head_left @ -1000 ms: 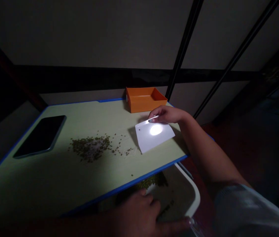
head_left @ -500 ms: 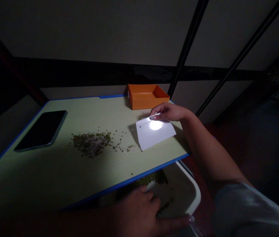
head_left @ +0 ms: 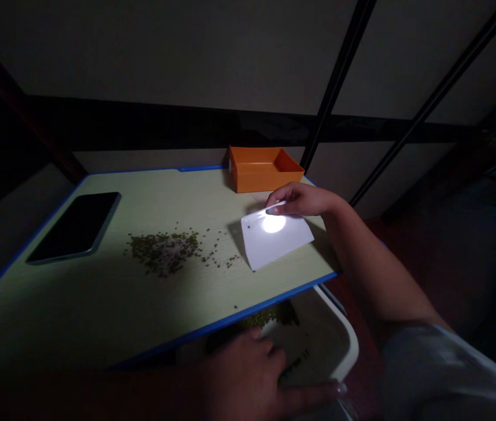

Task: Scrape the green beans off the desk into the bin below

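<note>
My right hand (head_left: 298, 200) pinches the top edge of a white card (head_left: 276, 242), which has a small dark spot near one corner. The card stands tilted on the pale tabletop (head_left: 177, 199), a bright light spot on its face. To its left lies a pile of small green beans (head_left: 162, 251) mixed with whitish grains, some strewn toward the card. Below the table's front edge, my left hand (head_left: 248, 371) holds the near rim of a white tub (head_left: 348, 345), thumb stretched to the right and fingers bent inside. More green beans (head_left: 265, 316) lie in that tub.
An orange open box (head_left: 267, 178) stands at the back right of the table, just behind my right hand. At the left lies a dark-screened phone (head_left: 76, 225). Blue edging (head_left: 230, 318) borders the tabletop. Pale panels (head_left: 186, 58) with dark strips rise behind it.
The view has shifted very slightly. Both hands, the white card and the bean pile keep practically the same places.
</note>
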